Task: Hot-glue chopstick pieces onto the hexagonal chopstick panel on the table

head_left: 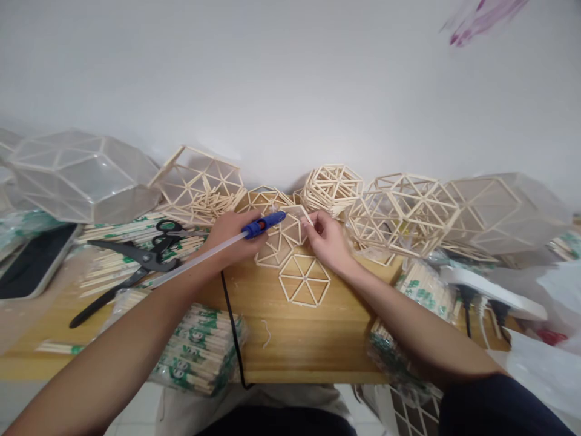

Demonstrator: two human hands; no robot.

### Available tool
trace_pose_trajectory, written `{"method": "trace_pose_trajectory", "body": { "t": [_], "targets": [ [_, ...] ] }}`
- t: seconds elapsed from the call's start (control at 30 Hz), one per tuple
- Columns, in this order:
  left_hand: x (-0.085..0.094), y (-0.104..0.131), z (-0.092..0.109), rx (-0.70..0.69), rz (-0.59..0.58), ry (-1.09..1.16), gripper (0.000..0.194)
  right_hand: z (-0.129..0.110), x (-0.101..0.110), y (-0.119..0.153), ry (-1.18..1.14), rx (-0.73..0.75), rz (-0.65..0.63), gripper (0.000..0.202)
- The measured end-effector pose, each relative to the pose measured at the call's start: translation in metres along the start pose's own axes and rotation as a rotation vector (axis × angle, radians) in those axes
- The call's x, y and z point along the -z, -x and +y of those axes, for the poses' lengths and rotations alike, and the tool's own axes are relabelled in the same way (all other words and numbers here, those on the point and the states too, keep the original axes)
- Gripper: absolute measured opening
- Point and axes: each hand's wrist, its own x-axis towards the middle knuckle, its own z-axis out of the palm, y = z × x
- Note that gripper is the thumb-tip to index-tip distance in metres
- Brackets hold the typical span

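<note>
My left hand [233, 237] is wrapped round a blue hot glue gun [267, 224]. A long translucent glue stick [200, 260] sticks out of its back and passes over my left forearm. The gun's front end lies close to a wooden stick frame [290, 233] made of triangles. On the right side of that frame, my right hand [330, 241] pinches a thin wooden stick [307, 214] between thumb and fingers. Just below, a flat hexagon of sticks [305, 280] with spokes lies on the wooden table [299, 351]. The gun's cord [233, 330] hangs over the front edge.
Stick polyhedra [403, 212] and a covered polyhedron [86, 175] line the wall. Left are pliers [145, 257], scissors [170, 230], a phone [36, 260] and bagged chopsticks [195, 345]. More chopstick packs [422, 290] and a power strip [494, 293] lie right.
</note>
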Motion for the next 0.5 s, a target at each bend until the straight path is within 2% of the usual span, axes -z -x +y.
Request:
{"method": "trace_pose_trajectory", "body": {
  "t": [0.23,0.5],
  "targets": [
    [0.002,-0.0008,-0.0018,-0.025,-0.04,-0.051,0.015,-0.005,0.002,0.0024,0.008,0.013,0.022,0.034],
    [0.0002,-0.0023,-0.0036,0.004,-0.064,-0.078,0.016,-0.004,0.0014,0.0027,-0.034,-0.009,-0.018,0.037]
  ]
}}
